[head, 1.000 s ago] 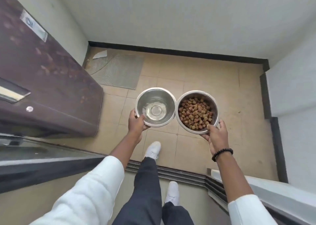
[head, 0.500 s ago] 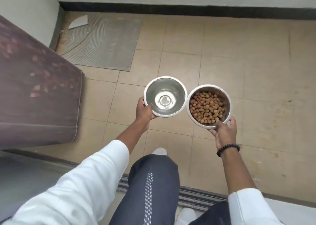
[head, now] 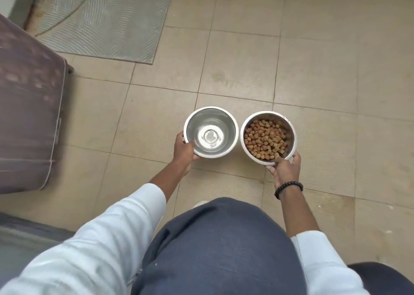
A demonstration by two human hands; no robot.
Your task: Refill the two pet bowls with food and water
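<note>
Knee [head: 215, 245] bent at six o'clock, left hand [head: 184, 150] pinching the water bowl [head: 210, 131], right hand [head: 284, 168] gripping the kibble bowl [head: 268, 138], both at centre over the floor [head: 313, 70]. Best lower them level, water first, onto clear tile toward twelve o'clock.

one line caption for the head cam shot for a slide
Left hand holds a round steel bowl of water, right hand a steel bowl of brown kibble, above beige floor tiles.

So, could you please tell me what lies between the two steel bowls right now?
Nothing: in the head view only a narrow strip of bare floor tile shows between the water bowl, held by the left hand, and the kibble bowl, held by the right hand.
</note>
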